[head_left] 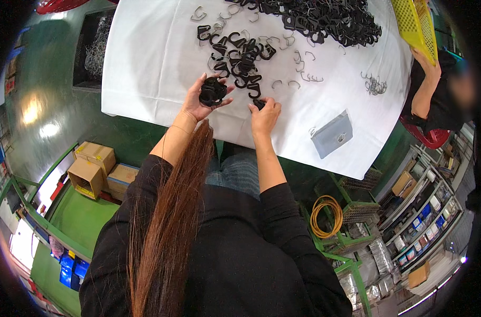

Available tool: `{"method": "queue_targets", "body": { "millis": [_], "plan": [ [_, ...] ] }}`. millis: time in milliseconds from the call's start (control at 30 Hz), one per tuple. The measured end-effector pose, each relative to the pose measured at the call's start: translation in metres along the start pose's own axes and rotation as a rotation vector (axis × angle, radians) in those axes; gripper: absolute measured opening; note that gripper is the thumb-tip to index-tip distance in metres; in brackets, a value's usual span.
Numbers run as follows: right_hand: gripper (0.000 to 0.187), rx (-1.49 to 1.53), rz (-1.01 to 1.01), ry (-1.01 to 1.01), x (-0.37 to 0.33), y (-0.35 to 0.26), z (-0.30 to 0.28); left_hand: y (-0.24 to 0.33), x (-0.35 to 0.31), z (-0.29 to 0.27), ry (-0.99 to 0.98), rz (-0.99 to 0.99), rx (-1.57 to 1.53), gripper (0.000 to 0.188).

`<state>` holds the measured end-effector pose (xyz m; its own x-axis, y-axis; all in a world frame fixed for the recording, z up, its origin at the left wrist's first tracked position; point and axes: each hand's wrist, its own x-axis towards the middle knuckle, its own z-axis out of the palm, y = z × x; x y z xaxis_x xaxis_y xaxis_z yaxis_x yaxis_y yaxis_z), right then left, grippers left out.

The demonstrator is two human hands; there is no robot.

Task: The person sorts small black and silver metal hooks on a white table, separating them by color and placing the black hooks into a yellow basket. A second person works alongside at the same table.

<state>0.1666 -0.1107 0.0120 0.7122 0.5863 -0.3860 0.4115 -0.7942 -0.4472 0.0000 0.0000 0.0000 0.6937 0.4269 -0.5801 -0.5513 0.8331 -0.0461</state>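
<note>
In my left hand (197, 100), palm up, a bunch of black plastic hooks (213, 92) is stacked together. My right hand (266, 117) pinches a black plastic hook (259, 103) close to the table's near side; the fingers partly hide it. Just beyond both hands, a loose heap of black hooks (244, 59) lies on the white-covered table (156, 63). Thin bent metal wire pieces (299, 61) are scattered around that heap.
A large pile of black hooks (330, 21) covers the far side. To the right are a small wire pile (376, 85) and a grey pouch (333, 134). A co-worker's hand (428, 63) holds a yellow basket (413, 26). A dark crate (94, 50) with wire pieces stands left.
</note>
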Motion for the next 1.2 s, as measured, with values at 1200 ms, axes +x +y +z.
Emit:
{"method": "queue_targets", "body": {
  "millis": [1200],
  "plan": [
    [0.032,0.221,-0.193,-0.718,0.141,-0.217,0.019,0.129,-0.049,0.008,0.127,0.191,-0.056,0.029]
  ]
}}
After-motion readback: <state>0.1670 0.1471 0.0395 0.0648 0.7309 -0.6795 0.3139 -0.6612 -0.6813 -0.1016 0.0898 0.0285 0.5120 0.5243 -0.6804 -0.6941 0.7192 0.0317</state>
